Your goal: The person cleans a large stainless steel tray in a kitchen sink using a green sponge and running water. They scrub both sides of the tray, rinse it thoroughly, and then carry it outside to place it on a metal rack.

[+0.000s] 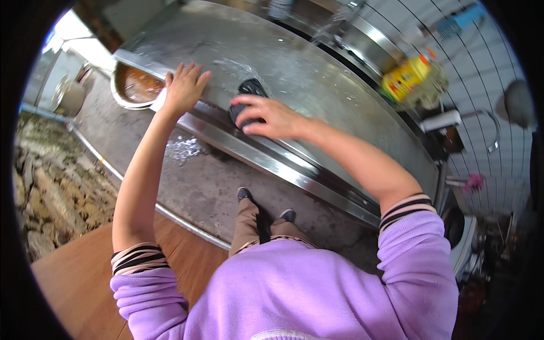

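A wet metal counter (293, 68) with a raised metal edge lies before me. My right hand (270, 117), fingers curled, is on a black object (250, 87), perhaps a shoe or a brush, near the counter's front edge; its exact kind is blurred. To the left, my left hand (185, 87) has its fingers spread at the metal edge, with no object seen in it. Just beside that hand, below the edge, is a round container (114, 91) of brownish liquid. Water is splashing around the black object.
Along the back stand a metal pot (382, 42), a yellow bottle (406, 78) and a curved faucet (495, 127). A whitish bucket (68, 97) stands at far left. A brown wooden panel (85, 276) is at lower left, and wet floor (199, 170) lies below the counter.
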`<action>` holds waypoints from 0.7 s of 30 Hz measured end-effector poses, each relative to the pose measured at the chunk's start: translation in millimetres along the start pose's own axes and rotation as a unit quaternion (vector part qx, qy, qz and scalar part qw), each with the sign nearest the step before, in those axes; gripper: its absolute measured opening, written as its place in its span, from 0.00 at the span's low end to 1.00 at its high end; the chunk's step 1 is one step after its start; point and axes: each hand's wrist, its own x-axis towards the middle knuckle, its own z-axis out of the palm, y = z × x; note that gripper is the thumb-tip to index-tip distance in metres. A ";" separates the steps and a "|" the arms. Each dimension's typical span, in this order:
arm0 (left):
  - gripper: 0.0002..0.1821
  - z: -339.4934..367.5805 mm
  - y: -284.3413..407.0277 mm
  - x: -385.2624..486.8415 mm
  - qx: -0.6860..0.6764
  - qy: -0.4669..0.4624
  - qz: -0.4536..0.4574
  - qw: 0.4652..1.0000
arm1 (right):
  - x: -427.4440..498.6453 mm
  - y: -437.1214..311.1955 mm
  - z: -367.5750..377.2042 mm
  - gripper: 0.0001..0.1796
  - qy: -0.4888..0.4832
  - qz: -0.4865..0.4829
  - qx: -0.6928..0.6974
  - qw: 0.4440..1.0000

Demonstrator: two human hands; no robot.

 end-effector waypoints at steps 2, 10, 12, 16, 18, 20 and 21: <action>0.25 10.7 37.8 -14.0 0.056 -0.022 0.044 0.997 | -81.5 -15.8 -9.2 0.09 0.021 0.050 0.002 0.999; 0.28 39.8 59.1 -38.5 0.140 -0.007 -0.017 0.990 | -366.9 -94.0 -30.0 0.12 0.081 0.197 -0.069 0.975; 0.33 40.7 71.6 -41.0 0.135 -0.015 -0.058 0.989 | -431.5 -111.9 -31.4 0.10 0.106 0.240 -0.099 0.960; 0.43 39.6 93.0 -45.7 0.093 -0.026 -0.158 0.983 | -530.8 -137.5 -33.0 0.13 0.149 0.315 -0.101 0.932; 0.45 61.8 42.9 -38.1 0.108 -0.021 -0.175 0.978 | -564.3 -147.6 -38.2 0.14 0.152 0.354 -0.106 0.917; 0.47 68.4 66.3 -31.2 0.075 -0.027 -0.206 0.975 | -599.9 -158.2 -43.1 0.15 0.152 0.416 -0.062 0.894; 0.47 68.9 70.6 -27.2 0.082 -0.036 -0.223 0.971 | -616.5 -163.0 -46.5 0.16 0.153 0.445 -0.041 0.882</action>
